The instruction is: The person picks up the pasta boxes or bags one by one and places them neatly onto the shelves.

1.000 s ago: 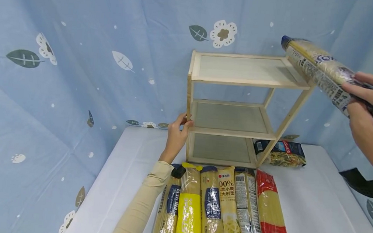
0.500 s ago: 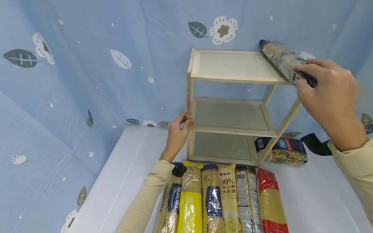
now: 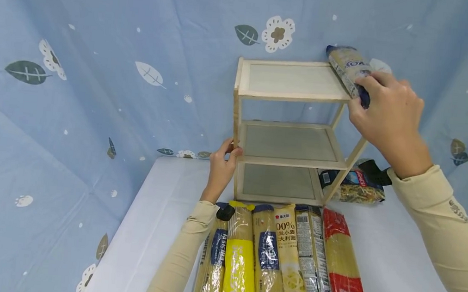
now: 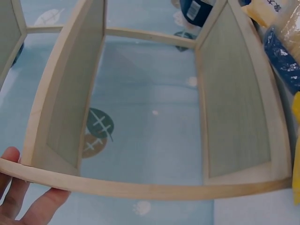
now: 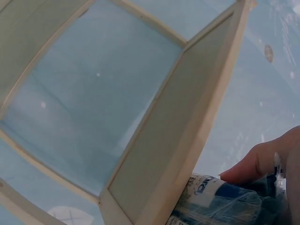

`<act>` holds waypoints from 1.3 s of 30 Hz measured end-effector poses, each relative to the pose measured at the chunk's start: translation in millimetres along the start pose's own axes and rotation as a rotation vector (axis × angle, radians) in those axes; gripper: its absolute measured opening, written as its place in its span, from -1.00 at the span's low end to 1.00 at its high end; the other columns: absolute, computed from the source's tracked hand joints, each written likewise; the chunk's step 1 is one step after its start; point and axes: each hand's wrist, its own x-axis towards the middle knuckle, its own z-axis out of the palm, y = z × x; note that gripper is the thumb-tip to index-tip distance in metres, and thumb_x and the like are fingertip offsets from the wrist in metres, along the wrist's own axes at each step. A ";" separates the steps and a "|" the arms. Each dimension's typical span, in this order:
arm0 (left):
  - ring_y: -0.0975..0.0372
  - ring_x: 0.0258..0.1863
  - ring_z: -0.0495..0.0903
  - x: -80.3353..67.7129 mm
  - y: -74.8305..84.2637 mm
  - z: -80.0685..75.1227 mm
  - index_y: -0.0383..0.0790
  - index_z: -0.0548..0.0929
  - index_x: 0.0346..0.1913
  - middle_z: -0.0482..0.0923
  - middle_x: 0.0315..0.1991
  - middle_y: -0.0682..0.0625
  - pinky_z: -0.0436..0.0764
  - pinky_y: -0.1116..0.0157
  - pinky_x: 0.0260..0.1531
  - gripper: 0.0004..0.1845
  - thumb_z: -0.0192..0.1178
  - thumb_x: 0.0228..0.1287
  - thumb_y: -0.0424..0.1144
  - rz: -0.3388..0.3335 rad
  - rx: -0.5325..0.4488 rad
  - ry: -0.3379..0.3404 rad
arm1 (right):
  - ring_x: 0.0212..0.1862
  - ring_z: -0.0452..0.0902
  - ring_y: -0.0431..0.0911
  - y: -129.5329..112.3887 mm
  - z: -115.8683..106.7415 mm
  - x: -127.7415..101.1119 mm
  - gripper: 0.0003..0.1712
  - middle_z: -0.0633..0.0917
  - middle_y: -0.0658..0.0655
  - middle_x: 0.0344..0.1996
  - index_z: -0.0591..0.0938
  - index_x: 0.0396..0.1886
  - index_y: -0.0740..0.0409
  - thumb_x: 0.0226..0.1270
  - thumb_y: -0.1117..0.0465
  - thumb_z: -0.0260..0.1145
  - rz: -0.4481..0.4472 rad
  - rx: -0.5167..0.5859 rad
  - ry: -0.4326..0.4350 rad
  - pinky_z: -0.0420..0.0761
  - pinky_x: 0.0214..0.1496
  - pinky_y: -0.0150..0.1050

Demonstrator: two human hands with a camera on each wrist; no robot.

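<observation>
A pack of long pasta [image 3: 345,63] with dark blue ends lies along the right end of the top tier of a wooden three-tier rack [image 3: 296,98]. My right hand [image 3: 391,113] grips the pack's near end. The right wrist view has the pack [image 5: 211,201] close against the board's edge, my thumb on its wrapper. My left hand [image 3: 221,166] holds the rack's left front post at the middle tier. Seen from the left wrist, fingers [image 4: 44,206] and thumb sit on either side of that post [image 4: 140,187].
Several pasta packs lie side by side before the rack, among them a yellow one [image 3: 240,267] and a red one [image 3: 344,267]. A dark pasta bag [image 3: 360,187] lies behind the right leg. Blue patterned cloth [image 3: 97,83] hangs behind the white table [image 3: 139,221].
My right hand has swung the pasta pack leftward from beyond the rack onto the right end of the top tier. My left hand keeps its hold on the post.
</observation>
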 end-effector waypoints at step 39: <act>0.17 -0.23 0.64 0.7 1.0 1.1 -0.33 0.53 0.16 0.67 -0.22 -0.14 0.63 0.25 -0.45 -0.63 0.09 0.41 -0.20 -0.003 0.005 0.021 | 0.29 0.15 0.37 2.5 -45.9 -109.1 -0.30 0.28 0.39 0.32 0.37 0.36 0.13 0.35 -0.13 0.18 -0.107 0.198 -0.086 0.33 -0.19 0.38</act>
